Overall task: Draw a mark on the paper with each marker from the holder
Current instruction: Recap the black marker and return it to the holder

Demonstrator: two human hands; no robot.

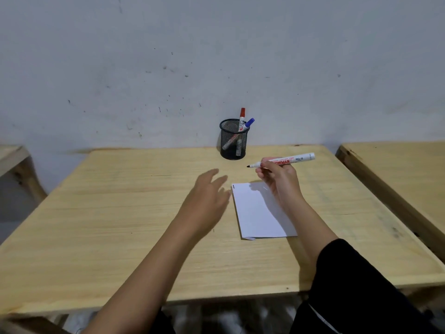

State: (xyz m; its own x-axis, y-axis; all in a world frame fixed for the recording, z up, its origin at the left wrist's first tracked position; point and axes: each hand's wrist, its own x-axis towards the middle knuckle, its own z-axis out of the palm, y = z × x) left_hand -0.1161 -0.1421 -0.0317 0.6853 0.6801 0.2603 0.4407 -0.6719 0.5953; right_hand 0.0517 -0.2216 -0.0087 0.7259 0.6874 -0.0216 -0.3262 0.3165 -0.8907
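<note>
A white sheet of paper (258, 210) lies on the wooden table (120, 213), with a short black mark at its far left corner. My right hand (277, 177) holds an uncapped white marker (286, 160) above the paper's far edge, its black tip pointing left. My left hand (207, 194) hovers just left of the paper, fingers spread, holding nothing. A black mesh holder (233, 139) stands at the table's far edge by the wall. It holds a red-capped marker (242, 118) and a blue-capped marker (248, 124). The black marker's cap is not visible.
A grey scuffed wall (216, 56) rises directly behind the table. A second wooden table (397, 177) stands close on the right, and part of another (12, 155) on the left. My dark sleeve (356, 285) covers the near right corner.
</note>
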